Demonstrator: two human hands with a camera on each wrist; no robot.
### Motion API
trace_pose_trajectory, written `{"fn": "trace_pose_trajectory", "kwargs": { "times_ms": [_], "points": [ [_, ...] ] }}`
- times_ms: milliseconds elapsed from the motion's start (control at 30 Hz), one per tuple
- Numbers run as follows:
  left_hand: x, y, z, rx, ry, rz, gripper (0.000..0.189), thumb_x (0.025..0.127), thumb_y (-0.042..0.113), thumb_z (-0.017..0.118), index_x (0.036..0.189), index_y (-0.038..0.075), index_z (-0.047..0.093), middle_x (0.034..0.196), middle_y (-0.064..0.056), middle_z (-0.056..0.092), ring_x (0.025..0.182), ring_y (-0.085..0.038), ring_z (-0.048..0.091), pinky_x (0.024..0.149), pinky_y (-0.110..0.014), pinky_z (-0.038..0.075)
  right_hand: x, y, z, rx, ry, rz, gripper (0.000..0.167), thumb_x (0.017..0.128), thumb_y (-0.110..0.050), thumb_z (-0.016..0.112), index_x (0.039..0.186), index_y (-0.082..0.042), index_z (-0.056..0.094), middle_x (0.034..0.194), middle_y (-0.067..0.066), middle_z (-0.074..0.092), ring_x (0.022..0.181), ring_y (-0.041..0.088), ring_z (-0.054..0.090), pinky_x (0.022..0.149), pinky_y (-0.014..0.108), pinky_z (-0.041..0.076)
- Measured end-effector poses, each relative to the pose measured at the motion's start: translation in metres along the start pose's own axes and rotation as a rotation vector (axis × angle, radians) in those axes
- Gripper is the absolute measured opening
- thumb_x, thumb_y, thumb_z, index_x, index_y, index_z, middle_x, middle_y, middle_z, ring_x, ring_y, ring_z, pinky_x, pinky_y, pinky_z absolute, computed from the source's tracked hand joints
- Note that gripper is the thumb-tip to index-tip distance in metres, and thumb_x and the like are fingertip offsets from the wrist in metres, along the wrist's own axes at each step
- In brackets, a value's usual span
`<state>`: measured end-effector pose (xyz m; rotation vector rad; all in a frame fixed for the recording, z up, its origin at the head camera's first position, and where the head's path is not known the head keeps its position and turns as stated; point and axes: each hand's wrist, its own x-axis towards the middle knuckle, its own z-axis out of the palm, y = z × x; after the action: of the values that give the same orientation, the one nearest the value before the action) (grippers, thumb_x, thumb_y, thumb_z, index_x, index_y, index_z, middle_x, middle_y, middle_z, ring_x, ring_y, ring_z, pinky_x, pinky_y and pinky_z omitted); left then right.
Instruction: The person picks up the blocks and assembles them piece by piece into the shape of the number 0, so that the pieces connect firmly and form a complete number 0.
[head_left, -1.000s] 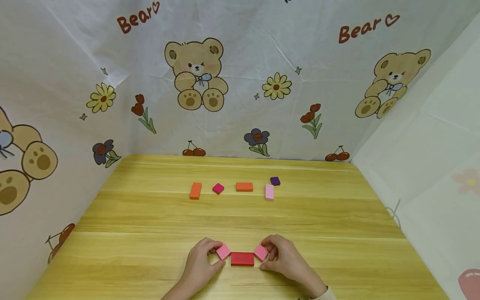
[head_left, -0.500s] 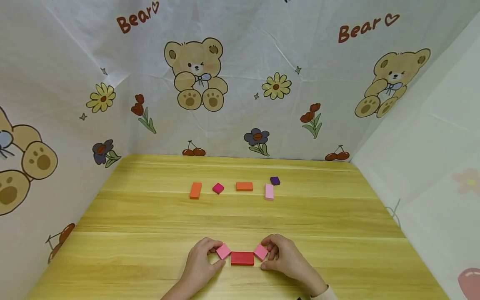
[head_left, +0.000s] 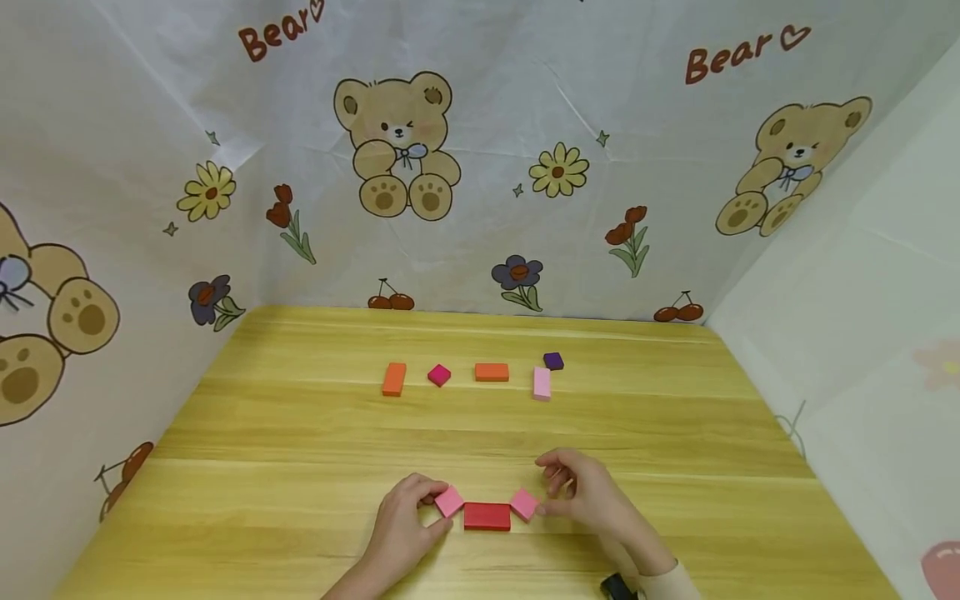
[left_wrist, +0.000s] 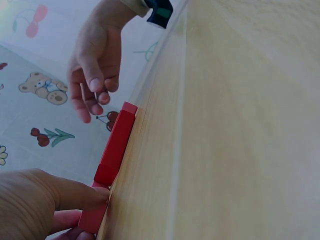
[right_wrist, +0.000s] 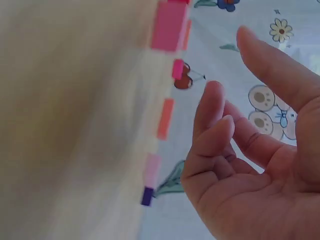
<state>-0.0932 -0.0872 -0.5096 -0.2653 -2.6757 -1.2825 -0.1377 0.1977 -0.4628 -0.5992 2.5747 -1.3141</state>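
A red rectangular block [head_left: 487, 517] lies near the front of the table, with a pink square block at each end, both turned diamond-wise. My left hand [head_left: 405, 523] pinches the left pink block [head_left: 449, 502] between thumb and fingers; in the left wrist view the thumb [left_wrist: 82, 196] presses against it. Just right of the right pink block [head_left: 524, 505], my right hand [head_left: 588, 496] is lifted off with nothing between its loosely bent fingers. The right wrist view shows that hand [right_wrist: 250, 150] with its thumb apart from the fingertips.
Farther back lie an upright orange block [head_left: 394, 379], a magenta square block [head_left: 439, 375], a sideways orange block [head_left: 492, 372], a light pink block [head_left: 542, 383] and a dark purple block [head_left: 553, 361]. A bear-print cloth [head_left: 465, 250] borders the wooden table [head_left: 337, 425].
My right hand has let go of the right pink block and moved up and to the right. My left hand keeps its pinch. The view has shifted slightly.
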Motion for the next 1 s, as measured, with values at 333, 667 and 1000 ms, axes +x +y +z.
{"fn": "trace_pose_trajectory", "kwargs": {
  "times_ms": [333,667,1000],
  "points": [
    [0.000,0.000,-0.001,-0.005,-0.014,0.009,0.038,0.065,0.005,0.087,0.100,0.008,0.073,0.091,0.008,0.065,0.082,-0.005,0.057,0.072,-0.023,0.048,0.047,0.004,-0.050,-0.024,0.227,0.001,0.053,0.080,-0.010,0.080,0.127,-0.002,0.057,0.114,0.023,0.060,0.088,0.025,0.063,0.069,0.023,0.049],
    [0.000,0.000,-0.001,-0.021,-0.025,-0.004,0.037,0.066,0.006,0.087,0.101,0.008,0.073,0.092,0.008,0.065,0.083,-0.005,0.058,0.073,-0.023,0.048,0.095,0.034,-0.061,0.043,0.175,0.235,0.070,0.086,-0.010,0.074,0.147,-0.003,0.039,0.136,0.028,0.047,0.114,0.041,0.057,0.085,0.041,0.056],
    [0.000,0.000,-0.002,-0.031,-0.024,0.004,0.038,0.066,0.005,0.086,0.101,0.007,0.072,0.092,0.007,0.065,0.082,-0.006,0.057,0.073,-0.022,0.049,0.119,0.057,-0.057,0.070,0.136,0.280,0.072,0.082,-0.006,0.077,0.145,-0.001,0.042,0.130,0.028,0.050,0.114,0.040,0.059,0.092,0.043,0.053]
  ]
}}
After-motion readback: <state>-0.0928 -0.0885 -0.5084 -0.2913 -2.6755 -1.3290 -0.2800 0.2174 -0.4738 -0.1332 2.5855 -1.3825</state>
